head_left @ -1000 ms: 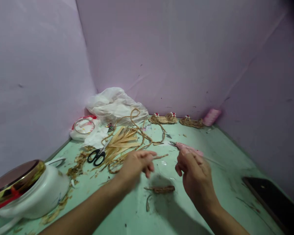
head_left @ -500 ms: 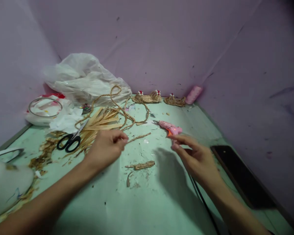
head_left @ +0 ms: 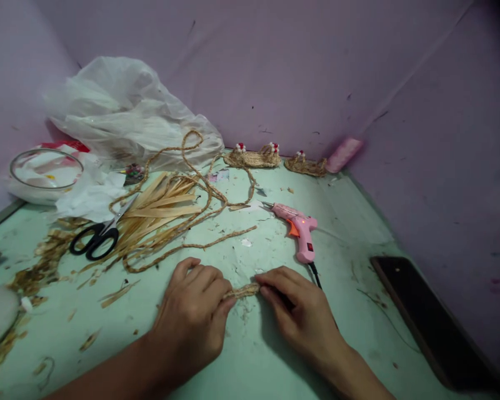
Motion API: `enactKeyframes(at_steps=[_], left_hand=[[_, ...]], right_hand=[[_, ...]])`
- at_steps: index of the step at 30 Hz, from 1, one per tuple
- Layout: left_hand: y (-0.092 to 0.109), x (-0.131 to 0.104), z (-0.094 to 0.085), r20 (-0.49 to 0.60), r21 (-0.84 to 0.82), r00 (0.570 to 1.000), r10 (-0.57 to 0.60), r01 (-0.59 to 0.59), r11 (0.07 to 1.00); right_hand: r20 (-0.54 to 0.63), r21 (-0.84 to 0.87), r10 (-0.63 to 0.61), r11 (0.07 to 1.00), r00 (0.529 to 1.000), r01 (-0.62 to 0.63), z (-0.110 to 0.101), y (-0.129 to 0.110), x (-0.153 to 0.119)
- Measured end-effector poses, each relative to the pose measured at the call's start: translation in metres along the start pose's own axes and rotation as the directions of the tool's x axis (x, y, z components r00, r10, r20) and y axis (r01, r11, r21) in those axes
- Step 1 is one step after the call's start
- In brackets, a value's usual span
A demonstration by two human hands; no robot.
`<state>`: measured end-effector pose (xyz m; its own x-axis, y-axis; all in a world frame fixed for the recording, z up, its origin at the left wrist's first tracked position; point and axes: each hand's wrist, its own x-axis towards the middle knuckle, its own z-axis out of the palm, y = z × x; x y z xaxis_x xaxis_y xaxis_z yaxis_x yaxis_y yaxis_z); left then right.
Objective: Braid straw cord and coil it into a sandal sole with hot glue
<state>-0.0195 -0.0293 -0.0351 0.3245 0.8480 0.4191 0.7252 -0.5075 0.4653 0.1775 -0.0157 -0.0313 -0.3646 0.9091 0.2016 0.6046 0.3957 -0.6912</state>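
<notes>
A short piece of braided straw cord (head_left: 245, 291) is pinched at both ends, just above the table. My left hand (head_left: 195, 311) grips its left end, fingers curled. At the right end, the thumb and fingertips of my right hand (head_left: 300, 311) close on it. Beyond my right hand a pink glue gun (head_left: 302, 228) lies on its side, its small light glowing orange. A long braided straw rope (head_left: 208, 243) loops across the table past my left hand. The ends of the short piece are hidden by my fingers.
Black-handled scissors (head_left: 95, 240) lie on loose straw strips (head_left: 158, 208) at left. A plastic bag (head_left: 137, 116) and glass-rimmed bowl (head_left: 45, 169) stand behind. Small woven pieces with beads (head_left: 254, 158) rest by the wall. A phone (head_left: 429, 322) lies at right; a pink roll (head_left: 344, 154) leans in the corner.
My right hand has left the glue gun, which now lies on the table. My left hand has let the long rope go. Both hands came nearer and took hold of the short braided piece.
</notes>
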Motion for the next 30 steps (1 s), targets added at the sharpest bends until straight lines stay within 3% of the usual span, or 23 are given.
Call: enactKeyframes(at_steps=[6,11,22,30], left_hand=[[0.0011,-0.0014,0.0013,0.059,-0.031,0.996,-0.070,0.072,0.997],[0.0005,0.0004,-0.0033,0.039,-0.061,0.996,-0.079,0.081,0.995],[-0.0027,-0.0003,0.0007,0.103,-0.055,0.992,-0.075,0.081,0.995],[-0.0031,0.0053,0.0008,0.136,-0.018,0.989,-0.065,0.069,0.997]], right_hand=[[0.075,-0.035,-0.011,0.999,0.997,0.014,-0.0008,-0.0046,-0.0023],[0.053,-0.009,-0.035,0.999,0.998,0.035,-0.0017,-0.0039,-0.0051],[-0.027,-0.052,-0.172,0.984,0.985,0.170,0.0050,-0.0025,-0.0069],[0.023,-0.049,-0.118,0.992,0.993,0.119,0.0047,-0.0046,-0.0014]])
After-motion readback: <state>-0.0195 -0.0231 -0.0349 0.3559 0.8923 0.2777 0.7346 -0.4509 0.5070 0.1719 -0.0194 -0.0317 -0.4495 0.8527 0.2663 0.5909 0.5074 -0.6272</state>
